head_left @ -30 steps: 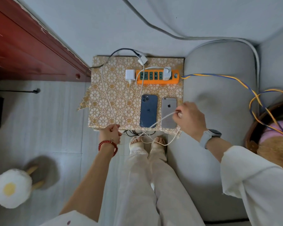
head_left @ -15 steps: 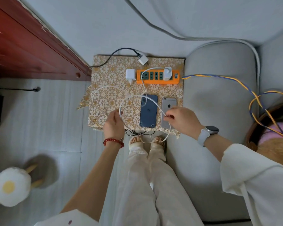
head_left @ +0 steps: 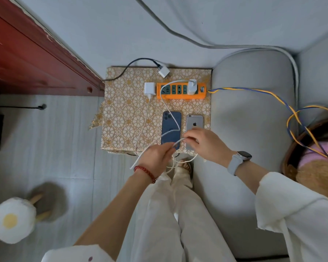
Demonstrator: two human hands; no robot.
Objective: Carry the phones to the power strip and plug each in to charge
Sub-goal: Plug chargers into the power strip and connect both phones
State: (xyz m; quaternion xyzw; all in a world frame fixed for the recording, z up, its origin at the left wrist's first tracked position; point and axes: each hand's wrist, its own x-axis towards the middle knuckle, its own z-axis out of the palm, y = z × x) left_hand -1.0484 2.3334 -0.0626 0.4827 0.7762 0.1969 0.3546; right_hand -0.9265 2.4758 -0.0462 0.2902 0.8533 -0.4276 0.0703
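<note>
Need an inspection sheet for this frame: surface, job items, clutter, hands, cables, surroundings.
Surface: small table under a gold floral cloth.
Job's things: blue phone and silver phone lie face down, side by side; orange power strip behind them, one white charger plugged in.
Clutter: two loose white adapters near the strip.
Hands: left hand and right hand both pinch white cable over the phones.
Cables: neither phone visibly connected; yellow-blue wires leave the strip.
Surroundings: grey sofa, tiled floor, egg-shaped cushion.

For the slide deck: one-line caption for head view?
Both hands untangle white cable over two phones beside orange power strip.
</note>
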